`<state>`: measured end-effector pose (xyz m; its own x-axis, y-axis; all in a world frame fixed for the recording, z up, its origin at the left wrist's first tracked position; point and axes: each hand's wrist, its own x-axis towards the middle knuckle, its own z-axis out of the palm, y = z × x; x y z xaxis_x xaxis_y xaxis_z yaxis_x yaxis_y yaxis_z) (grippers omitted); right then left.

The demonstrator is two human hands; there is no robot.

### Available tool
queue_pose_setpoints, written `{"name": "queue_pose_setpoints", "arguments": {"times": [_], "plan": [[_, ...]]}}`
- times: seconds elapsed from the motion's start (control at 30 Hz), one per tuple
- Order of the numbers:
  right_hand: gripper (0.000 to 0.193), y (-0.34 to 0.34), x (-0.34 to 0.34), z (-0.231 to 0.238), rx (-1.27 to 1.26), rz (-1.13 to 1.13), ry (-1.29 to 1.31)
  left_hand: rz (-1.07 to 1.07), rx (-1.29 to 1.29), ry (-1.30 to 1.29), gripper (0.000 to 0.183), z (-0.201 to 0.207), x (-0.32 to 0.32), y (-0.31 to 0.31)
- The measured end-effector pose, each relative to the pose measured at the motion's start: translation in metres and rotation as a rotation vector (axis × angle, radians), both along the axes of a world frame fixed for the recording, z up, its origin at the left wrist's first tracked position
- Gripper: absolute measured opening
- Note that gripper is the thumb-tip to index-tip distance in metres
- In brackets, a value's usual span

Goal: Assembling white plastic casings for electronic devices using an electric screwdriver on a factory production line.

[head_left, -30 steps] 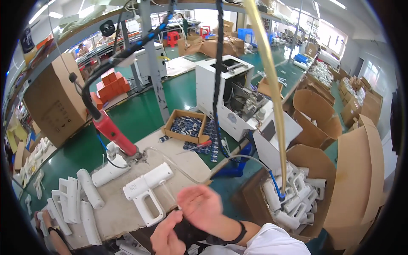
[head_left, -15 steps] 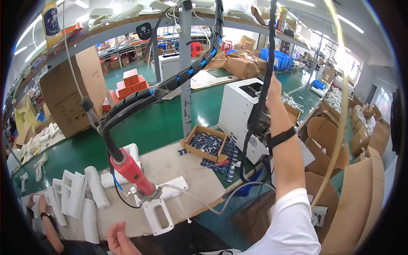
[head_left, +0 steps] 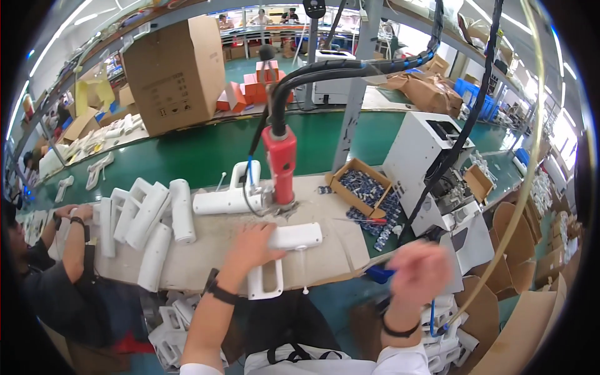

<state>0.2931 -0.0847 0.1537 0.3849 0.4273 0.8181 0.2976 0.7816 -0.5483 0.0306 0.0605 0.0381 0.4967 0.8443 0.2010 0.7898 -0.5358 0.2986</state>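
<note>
My left hand [head_left: 251,249] is closed around the left end of a white plastic housing [head_left: 299,236] with a loop handle, lying on the cardboard-covered bench [head_left: 331,256]. A thin white stem with a small ball tip sticks out from the housing toward me. My right hand [head_left: 422,272], smeared by motion, hovers off the bench's front right edge; its fingers are unclear. Just beyond my left hand, a red power screwdriver [head_left: 281,164] hangs upright on a thick black cable. Another white housing [head_left: 228,201] lies left of its tip.
Several white housings [head_left: 148,212] lie at left, beside a co-worker's hands [head_left: 78,215]. An open carton [head_left: 359,187] of small dark blue parts and a red-handled screwdriver [head_left: 375,220] sit at right. Behind them stands a white machine [head_left: 419,150]. A green conveyor [head_left: 219,150] runs behind the bench.
My right hand has come down from beside the white machine to the bench's front right. My left hand has moved onto the housing. The red screwdriver now stands upright, and the view has shifted.
</note>
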Motion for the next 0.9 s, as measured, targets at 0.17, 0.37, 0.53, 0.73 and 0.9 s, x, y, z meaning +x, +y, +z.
{"name": "queue_pose_setpoints", "arguments": {"times": [0.17,0.37,0.53,0.73,0.9], "plan": [[0.025,0.014,-0.051,-0.098,-0.653,0.164,-0.134,0.040,-0.258,0.142,0.074,0.016,0.021,0.007],[0.066,0.066,-0.056,-0.149,-0.592,-0.220,-0.598,-0.019,-0.186,0.096,0.058,-0.012,-0.017,0.005],[0.077,0.087,-0.052,-0.186,-0.814,0.163,-0.690,-0.075,-0.170,0.036,0.058,-0.001,-0.028,0.001],[0.072,0.082,-0.057,-0.188,-0.658,0.060,-0.726,-0.026,-0.310,0.117,0.068,0.017,-0.028,0.007],[0.067,0.081,-0.059,-0.188,-0.685,0.086,-0.734,0.141,-0.563,0.128,0.069,0.050,-0.032,0.014]]}}
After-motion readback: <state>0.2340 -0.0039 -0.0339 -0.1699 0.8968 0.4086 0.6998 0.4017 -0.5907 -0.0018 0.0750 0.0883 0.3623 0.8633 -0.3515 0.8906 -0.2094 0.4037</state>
